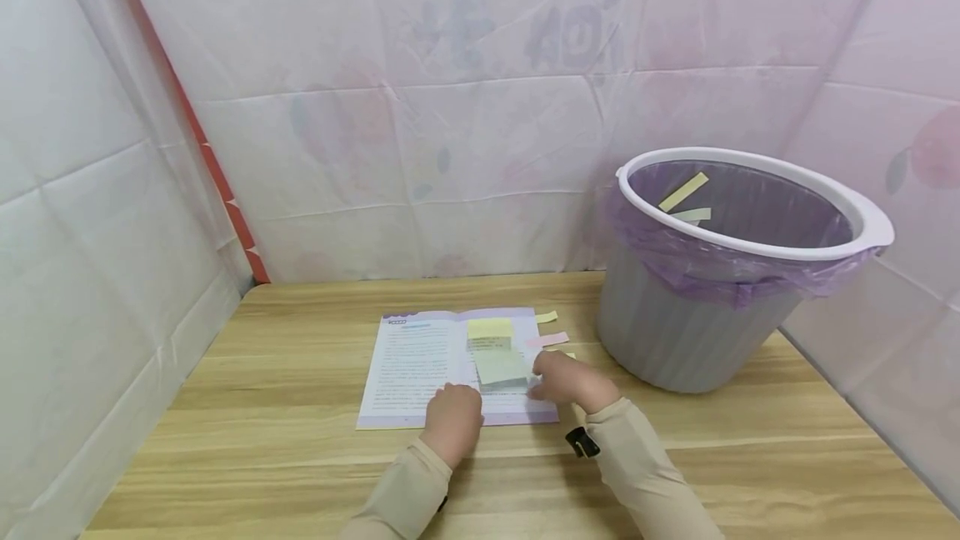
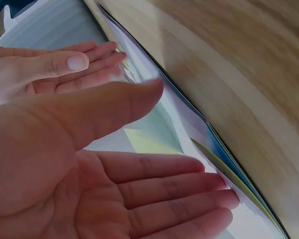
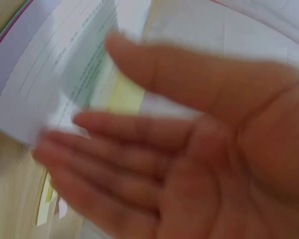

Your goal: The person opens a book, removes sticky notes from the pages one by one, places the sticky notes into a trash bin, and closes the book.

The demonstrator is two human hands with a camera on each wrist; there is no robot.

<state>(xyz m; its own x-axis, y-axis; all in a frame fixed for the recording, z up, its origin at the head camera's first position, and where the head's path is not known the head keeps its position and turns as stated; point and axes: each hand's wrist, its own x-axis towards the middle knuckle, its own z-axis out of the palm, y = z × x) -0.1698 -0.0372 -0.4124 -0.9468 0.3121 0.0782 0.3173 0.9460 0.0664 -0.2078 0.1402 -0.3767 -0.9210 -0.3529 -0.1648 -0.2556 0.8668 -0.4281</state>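
Note:
An open book (image 1: 412, 373) lies flat on the table, text on both pages. On its right page are a yellow sticky note (image 1: 489, 328) and a pale green sticky note (image 1: 498, 366). My left hand (image 1: 453, 422) rests at the lower edge near the middle fold; its fingers look extended and hold nothing in the left wrist view. Over the right page's outer edge is my right hand (image 1: 564, 379), beside the green note. In the right wrist view its fingers (image 3: 124, 149) are extended, slightly blurred, with nothing between them and the thumb.
Pink (image 1: 551, 340) and yellow (image 1: 547, 317) paper strips stick out past the book's right edge. At the right stands a grey waste bin (image 1: 667, 323) with a purple liner, paper strips inside it. A pale printed sheet (image 1: 480, 148) hangs behind the wooden table (image 1: 285, 373).

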